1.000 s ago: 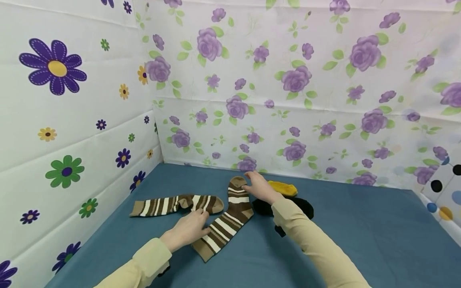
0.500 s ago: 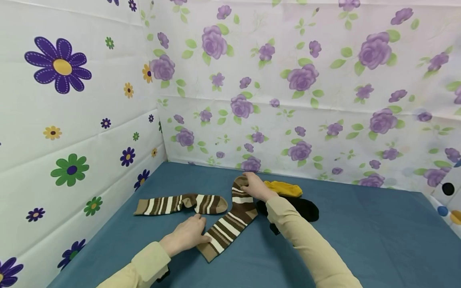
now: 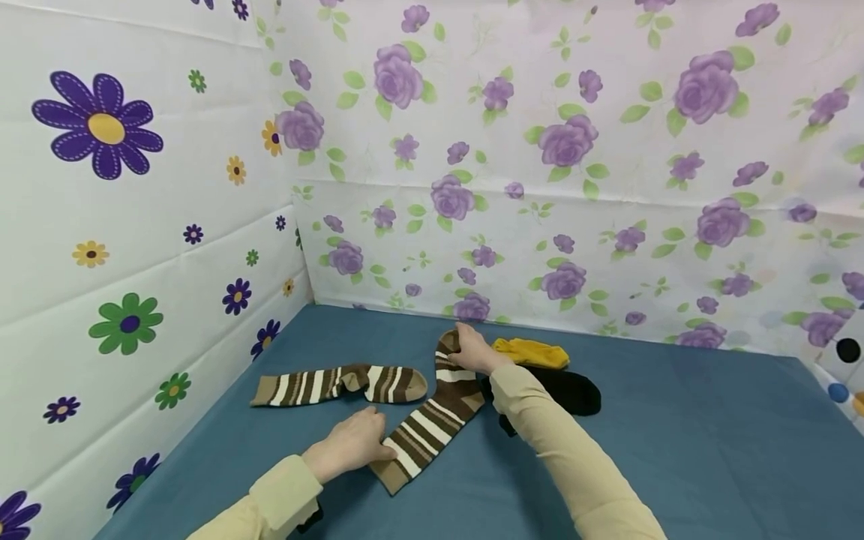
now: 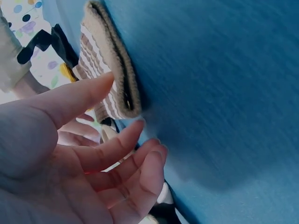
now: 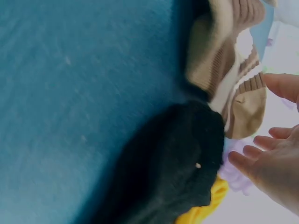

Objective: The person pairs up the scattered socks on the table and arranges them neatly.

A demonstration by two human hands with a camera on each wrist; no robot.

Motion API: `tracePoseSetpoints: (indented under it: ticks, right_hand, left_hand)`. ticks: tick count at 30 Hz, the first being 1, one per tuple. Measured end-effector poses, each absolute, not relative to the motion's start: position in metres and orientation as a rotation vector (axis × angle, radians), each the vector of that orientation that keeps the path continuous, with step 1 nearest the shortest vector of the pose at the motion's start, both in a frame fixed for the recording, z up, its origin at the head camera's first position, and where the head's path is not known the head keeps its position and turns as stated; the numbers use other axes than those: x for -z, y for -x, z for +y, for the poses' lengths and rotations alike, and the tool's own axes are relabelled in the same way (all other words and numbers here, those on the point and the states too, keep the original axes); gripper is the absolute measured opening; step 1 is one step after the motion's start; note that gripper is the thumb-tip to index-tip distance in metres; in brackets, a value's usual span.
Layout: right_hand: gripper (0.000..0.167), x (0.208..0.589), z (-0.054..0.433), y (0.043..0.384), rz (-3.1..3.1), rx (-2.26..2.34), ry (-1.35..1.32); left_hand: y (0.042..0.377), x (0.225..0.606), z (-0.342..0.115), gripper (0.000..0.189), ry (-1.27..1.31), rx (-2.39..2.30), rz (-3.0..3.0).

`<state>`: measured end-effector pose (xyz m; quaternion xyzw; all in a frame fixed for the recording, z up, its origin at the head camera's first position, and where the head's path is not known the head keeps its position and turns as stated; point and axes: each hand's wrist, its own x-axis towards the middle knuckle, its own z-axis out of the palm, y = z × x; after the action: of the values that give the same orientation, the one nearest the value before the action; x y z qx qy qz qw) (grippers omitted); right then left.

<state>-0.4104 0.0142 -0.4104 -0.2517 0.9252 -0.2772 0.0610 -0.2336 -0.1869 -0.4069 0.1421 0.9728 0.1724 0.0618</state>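
Note:
A brown, tan and white striped sock (image 3: 429,429) lies flat and bent at the heel in the middle of the table. At its tan cuff is my left hand (image 3: 349,442); in the left wrist view the thumb (image 4: 96,91) touches the sock's cuff (image 4: 117,60) while the fingers stay apart from it, loosely bent. My right hand (image 3: 475,351) is at the toe end. The right wrist view shows its thumb against the tan toe (image 5: 248,112), with the other fingers spread beside it. A matching striped sock (image 3: 304,387) lies crosswise to the left, its heel puckered.
Just right of the middle sock lies a black sock (image 3: 570,391), partly hidden by the right sleeve (image 3: 540,420). Behind it is a yellow sock (image 3: 532,353). A blue cloth (image 3: 688,442) covers the table, with flowered sheets (image 3: 594,225) rising behind and to the left.
My left hand has drawn back slightly from the left sock's toe and stays at the middle sock's cuff. The right hand has shifted a little left at the toe. The view has turned slightly.

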Motion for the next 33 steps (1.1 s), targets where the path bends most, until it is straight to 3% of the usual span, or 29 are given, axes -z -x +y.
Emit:
tracePoseSetpoints:
  ticks: [10, 19, 26, 33]
  right_hand:
    - [0.058, 0.414, 0.012, 0.409, 2.86, 0.786, 0.633]
    - [0.02, 0.414, 0.01, 0.41, 2.951, 0.738, 0.717]
    - [0.013, 0.412, 0.007, 0.407, 2.989, 0.825, 0.75]
    - [0.012, 0.404, 0.007, 0.409, 3.07, 0.945, 0.803]
  left_hand:
    - [0.233, 0.404, -0.187, 0.049, -0.417, -0.574, 2.913]
    - [0.233, 0.404, -0.186, 0.052, -0.419, -0.613, 2.879]
    - [0.233, 0.405, -0.186, 0.048, -0.444, -0.607, 2.872]
    - [0.234, 0.405, -0.186, 0.031, -0.54, -0.589, 2.858]
